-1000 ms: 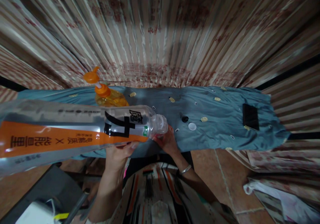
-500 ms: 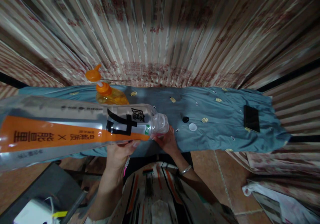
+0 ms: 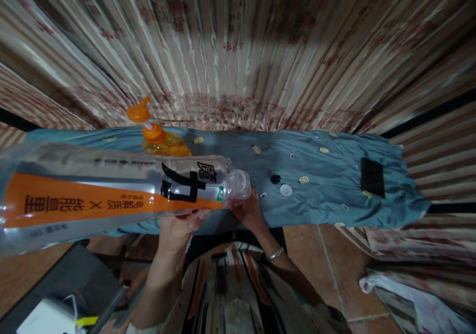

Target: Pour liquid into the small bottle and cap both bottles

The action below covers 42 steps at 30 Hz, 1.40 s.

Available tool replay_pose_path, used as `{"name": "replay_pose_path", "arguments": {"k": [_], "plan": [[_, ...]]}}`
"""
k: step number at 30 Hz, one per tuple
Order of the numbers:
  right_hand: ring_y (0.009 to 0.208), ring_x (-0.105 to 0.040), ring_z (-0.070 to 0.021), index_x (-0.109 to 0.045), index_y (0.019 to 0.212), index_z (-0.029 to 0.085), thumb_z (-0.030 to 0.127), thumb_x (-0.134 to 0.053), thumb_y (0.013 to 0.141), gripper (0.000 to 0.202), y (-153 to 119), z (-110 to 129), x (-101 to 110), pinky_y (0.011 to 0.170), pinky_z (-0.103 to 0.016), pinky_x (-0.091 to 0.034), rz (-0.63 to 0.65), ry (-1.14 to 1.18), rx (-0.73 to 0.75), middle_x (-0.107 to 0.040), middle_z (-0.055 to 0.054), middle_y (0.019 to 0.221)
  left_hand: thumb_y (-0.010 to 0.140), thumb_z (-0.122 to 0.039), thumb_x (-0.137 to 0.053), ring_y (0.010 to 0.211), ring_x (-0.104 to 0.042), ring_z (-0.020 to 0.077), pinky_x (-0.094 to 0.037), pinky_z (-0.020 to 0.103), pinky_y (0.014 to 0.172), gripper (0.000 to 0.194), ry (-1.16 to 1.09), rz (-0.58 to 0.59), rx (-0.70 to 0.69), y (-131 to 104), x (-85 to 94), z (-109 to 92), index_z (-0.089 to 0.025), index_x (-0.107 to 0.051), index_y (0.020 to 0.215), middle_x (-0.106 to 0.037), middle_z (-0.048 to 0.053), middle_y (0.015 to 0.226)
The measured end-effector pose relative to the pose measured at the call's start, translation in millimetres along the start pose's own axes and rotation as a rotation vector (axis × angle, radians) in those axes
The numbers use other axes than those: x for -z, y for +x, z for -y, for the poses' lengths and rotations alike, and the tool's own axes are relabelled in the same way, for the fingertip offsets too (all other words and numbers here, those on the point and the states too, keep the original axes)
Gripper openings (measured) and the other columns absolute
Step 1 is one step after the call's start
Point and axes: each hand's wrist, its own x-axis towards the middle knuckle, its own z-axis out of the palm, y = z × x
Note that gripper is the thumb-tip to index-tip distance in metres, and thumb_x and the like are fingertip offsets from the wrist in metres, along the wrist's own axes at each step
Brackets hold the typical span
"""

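Observation:
A large clear plastic bottle [image 3: 92, 200] with an orange and silver label lies tilted on its side across the left of the view, its uncapped mouth toward the right. My left hand [image 3: 182, 225] grips it from below near the shoulder, thumb along the side. Just under the bottle's mouth, my right hand [image 3: 251, 212] has its fingers curled around something mostly hidden by the bottle neck. On the cloth to the right lie a small black cap [image 3: 275, 179] and a white round lid [image 3: 286, 190].
Behind the bottle rests a pump bottle [image 3: 169, 144] of amber liquid with an orange pump top. A dark flat device [image 3: 372, 177] lies at the right of the blue cloth [image 3: 238, 145]. Curtains [image 3: 230, 51] hang around the far side. A white box [image 3: 46, 319] is at lower left.
The large bottle has shifted and turned very slightly in my hands. Both hands keep nearly the same place and grip; the view has moved a little.

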Motion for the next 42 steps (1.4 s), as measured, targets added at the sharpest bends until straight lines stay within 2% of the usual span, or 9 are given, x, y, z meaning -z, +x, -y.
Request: {"name": "replay_pose_path", "arguments": {"k": [4, 8, 11, 18, 24, 29, 33, 37, 42], "plan": [[0.125, -0.054, -0.0362, -0.054, 0.133, 0.015, 0.066, -0.059, 0.088, 0.068, -0.9, -2.3, -0.5, 0.1, -0.055, -0.047, 0.004, -0.001, 0.002, -0.061, -0.02, 0.131, 0.052, -0.042, -0.086, 0.064, -0.069, 0.0211, -0.062, 0.035, 0.069, 0.048, -0.015, 0.007, -0.01, 1.4, -0.3, 0.4, -0.019, -0.07, 0.091, -0.071, 0.001, 0.071], [0.126, -0.054, -0.0358, -0.056, 0.131, 0.015, 0.064, -0.058, 0.089, 0.064, -1.7, -3.8, -0.7, 0.101, -0.055, -0.047, 0.018, 0.002, -0.002, -0.062, -0.019, 0.13, 0.055, -0.04, -0.085, 0.066, -0.07, 0.0214, -0.062, 0.035, 0.07, 0.034, -0.034, 0.013, -0.001, 1.2, 2.7, 4.1, -0.018, -0.07, 0.077, -0.072, 0.004, 0.071], [0.127, -0.054, -0.0358, -0.055, 0.131, 0.015, 0.064, -0.057, 0.09, 0.064, -1.9, -4.5, -1.4, 0.101, -0.055, -0.047, 0.003, 0.009, 0.005, -0.061, -0.02, 0.13, 0.056, -0.039, -0.085, 0.067, -0.07, 0.0226, -0.063, 0.036, 0.071, 0.031, -0.039, 0.04, -0.002, 2.4, 4.9, 6.4, -0.017, -0.071, 0.074, -0.073, 0.006, 0.072], [0.127, -0.053, -0.0357, -0.055, 0.131, 0.017, 0.062, -0.06, 0.09, 0.061, -1.8, -4.5, -2.7, 0.102, -0.056, -0.047, 0.002, 0.015, 0.013, -0.061, -0.018, 0.13, 0.048, -0.044, -0.089, 0.064, -0.071, 0.0237, -0.064, 0.036, 0.067, 0.039, -0.062, 0.031, 0.015, 7.6, 6.2, 9.7, -0.018, -0.072, 0.072, -0.074, 0.006, 0.069], [0.126, -0.054, -0.0352, -0.057, 0.127, 0.019, 0.068, -0.057, 0.089, 0.062, -2.6, -4.9, -4.9, 0.101, -0.056, -0.047, -0.025, 0.007, 0.012, -0.062, -0.018, 0.129, 0.048, -0.047, -0.089, 0.062, -0.072, 0.0239, -0.064, 0.038, 0.068, 0.039, -0.055, 0.042, 0.045, 8.3, 9.7, 13.8, -0.02, -0.068, 0.069, -0.073, 0.004, 0.065], [0.126, -0.054, -0.0353, -0.055, 0.13, 0.017, 0.07, -0.056, 0.089, 0.067, -1.9, -4.3, -3.9, 0.1, -0.055, -0.048, -0.018, 0.002, 0.012, -0.06, -0.019, 0.131, 0.052, -0.046, -0.087, 0.069, -0.074, 0.0263, -0.065, 0.04, 0.072, 0.04, -0.062, 0.085, 0.029, 11.3, 13.6, 19.5, -0.019, -0.071, 0.076, -0.076, 0.006, 0.073], [0.127, -0.054, -0.0358, -0.051, 0.135, 0.016, 0.072, -0.053, 0.089, 0.072, -1.9, -3.2, -3.1, 0.1, -0.057, -0.047, -0.038, 0.019, 0.015, -0.059, -0.02, 0.133, 0.048, -0.047, -0.089, 0.063, -0.072, 0.0245, -0.064, 0.037, 0.064, 0.043, -0.066, 0.045, 0.05, 9.2, 11.7, 17.7, -0.017, -0.07, 0.072, -0.073, 0.006, 0.068], [0.126, -0.054, -0.0357, -0.054, 0.132, 0.015, 0.072, -0.052, 0.089, 0.071, -1.8, -2.9, -2.6, 0.101, -0.056, -0.047, -0.034, 0.017, 0.022, -0.06, -0.021, 0.132, 0.052, -0.045, -0.089, 0.068, -0.074, 0.0259, -0.065, 0.04, 0.069, 0.043, -0.083, 0.048, 0.058, 6.8, 8.8, 13.9, -0.017, -0.07, 0.079, -0.075, 0.007, 0.075], [0.127, -0.054, -0.0356, -0.057, 0.129, 0.015, 0.07, -0.055, 0.089, 0.068, -0.9, -3.0, -0.8, 0.101, -0.055, -0.047, -0.01, 0.018, 0.009, -0.06, -0.021, 0.132, 0.043, -0.048, -0.091, 0.065, -0.073, 0.0251, -0.065, 0.038, 0.067, 0.052, -0.099, 0.05, 0.064, 8.4, 5.4, 11.4, -0.017, -0.069, 0.079, -0.075, 0.006, 0.072]]}}
